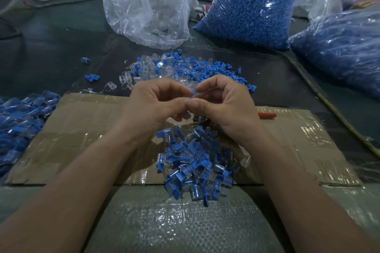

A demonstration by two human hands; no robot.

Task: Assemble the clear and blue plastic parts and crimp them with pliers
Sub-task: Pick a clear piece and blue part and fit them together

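Observation:
My left hand (153,102) and my right hand (222,104) meet above a flat sheet of cardboard (86,129). Between their fingertips they pinch one small clear and blue part (194,95), mostly hidden by the fingers. Under my hands lies a pile of joined clear and blue parts (197,162). Beyond my hands a loose heap of separate clear and blue parts (176,68) spreads over the dark table. A red handle (267,115), perhaps of the pliers, pokes out from behind my right hand; its rest is hidden.
Another heap of joined parts (20,117) lies at the left edge. At the back stand a clear bag of clear parts (148,6) and two bags of blue parts (253,6) (339,47). A woven sack (181,222) covers the near edge.

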